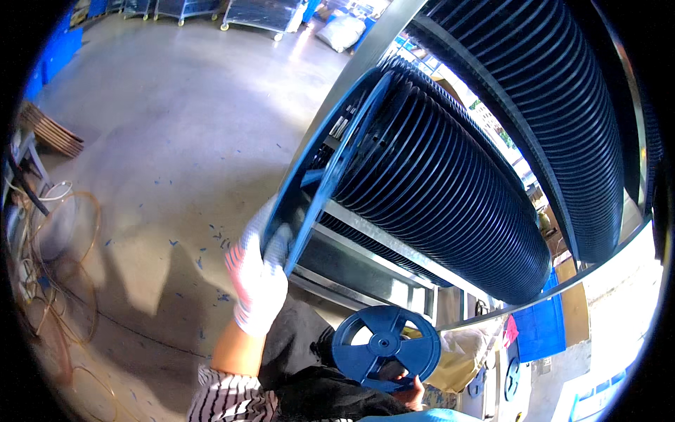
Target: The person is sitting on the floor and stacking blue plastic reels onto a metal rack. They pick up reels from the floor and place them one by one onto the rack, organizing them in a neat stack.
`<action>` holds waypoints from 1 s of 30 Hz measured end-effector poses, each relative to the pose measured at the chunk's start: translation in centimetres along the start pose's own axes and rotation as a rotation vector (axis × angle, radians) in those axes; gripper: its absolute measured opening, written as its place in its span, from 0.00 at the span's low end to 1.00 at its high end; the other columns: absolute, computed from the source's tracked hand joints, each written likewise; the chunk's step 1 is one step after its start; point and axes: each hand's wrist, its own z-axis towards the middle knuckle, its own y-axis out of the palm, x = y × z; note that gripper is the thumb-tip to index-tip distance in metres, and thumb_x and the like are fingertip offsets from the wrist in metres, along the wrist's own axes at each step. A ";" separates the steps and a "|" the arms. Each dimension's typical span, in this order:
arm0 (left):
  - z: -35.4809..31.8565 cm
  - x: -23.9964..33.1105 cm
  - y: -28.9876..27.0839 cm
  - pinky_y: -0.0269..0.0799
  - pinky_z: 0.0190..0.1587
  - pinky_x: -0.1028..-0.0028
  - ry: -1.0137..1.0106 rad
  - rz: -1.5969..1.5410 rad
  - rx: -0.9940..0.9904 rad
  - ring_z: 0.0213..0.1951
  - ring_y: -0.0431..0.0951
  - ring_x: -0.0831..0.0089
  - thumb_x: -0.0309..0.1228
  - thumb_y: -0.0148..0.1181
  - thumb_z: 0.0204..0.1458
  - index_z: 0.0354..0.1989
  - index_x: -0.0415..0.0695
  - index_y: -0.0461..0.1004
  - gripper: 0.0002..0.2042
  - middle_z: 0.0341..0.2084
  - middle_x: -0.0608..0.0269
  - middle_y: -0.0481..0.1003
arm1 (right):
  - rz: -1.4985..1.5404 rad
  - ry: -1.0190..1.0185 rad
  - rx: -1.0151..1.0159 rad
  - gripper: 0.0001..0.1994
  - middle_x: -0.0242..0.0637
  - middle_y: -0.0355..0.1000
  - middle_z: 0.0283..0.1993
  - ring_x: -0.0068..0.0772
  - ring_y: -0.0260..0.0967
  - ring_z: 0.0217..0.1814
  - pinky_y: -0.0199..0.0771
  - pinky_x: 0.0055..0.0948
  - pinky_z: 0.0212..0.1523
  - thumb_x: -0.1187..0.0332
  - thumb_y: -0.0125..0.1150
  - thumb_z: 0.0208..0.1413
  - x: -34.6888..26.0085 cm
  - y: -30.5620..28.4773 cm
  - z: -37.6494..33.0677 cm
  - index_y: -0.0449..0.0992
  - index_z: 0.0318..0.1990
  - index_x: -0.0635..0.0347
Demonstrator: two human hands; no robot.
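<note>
My left hand [261,285], in a white glove with striped fingers, grips the lower rim of a large blue plastic reel [325,188]. Its fingers reach in between the two flanges. That reel is held on edge at the near end of a long row of dark discs [443,183] on a metal rack. Low in front of my body, my right hand [410,395] holds a second blue reel [384,344] by its lower edge, its round hub and cut-out openings facing up. Most of the right hand is hidden beneath that reel.
Another row of dark discs [541,105] lies higher on the rack, with a metal post [351,77] at its left. Loose hoses [53,281] and brown cardboard [53,130] are at far left. Blue scraps litter the floor. Wheeled carts [256,15] stand far back.
</note>
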 end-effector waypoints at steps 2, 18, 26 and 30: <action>-2.6 -1.1 -0.1 0.73 0.42 0.71 -0.063 -0.100 -0.039 0.39 0.81 0.64 0.26 0.55 0.57 0.50 0.40 0.73 0.13 0.38 0.50 0.79 | -0.025 -0.056 0.007 0.18 0.36 0.72 0.33 0.38 0.68 0.41 0.62 0.49 0.54 0.49 0.55 0.55 0.2 0.6 0.7 0.73 0.35 0.57; -4.3 -0.5 -3.8 0.71 0.50 0.68 -0.302 -0.600 0.095 0.45 0.74 0.69 0.27 0.52 0.58 0.54 0.38 0.68 0.15 0.46 0.59 0.74 | -0.565 -0.299 0.053 0.08 0.30 0.67 0.19 0.25 0.64 0.20 0.64 0.25 0.22 0.63 0.60 0.46 1.4 18.1 2.5 0.71 0.25 0.57; -9.3 1.9 -13.4 0.73 0.49 0.66 -0.287 0.076 0.126 0.46 0.74 0.64 0.32 0.50 0.58 0.54 0.39 0.65 0.17 0.48 0.54 0.71 | -0.224 -0.111 -0.194 0.14 0.24 0.52 0.14 0.23 0.48 0.16 0.60 0.29 0.26 0.70 0.53 0.53 2.8 17.5 6.3 0.58 0.18 0.48; -14.2 -2.1 -18.8 0.68 0.55 0.63 -0.604 -0.265 0.198 0.49 0.72 0.60 0.34 0.54 0.56 0.55 0.41 0.65 0.19 0.50 0.52 0.70 | -0.202 -0.072 -0.210 0.15 0.24 0.49 0.13 0.23 0.47 0.15 0.58 0.31 0.25 0.70 0.53 0.51 2.7 15.7 8.9 0.57 0.17 0.48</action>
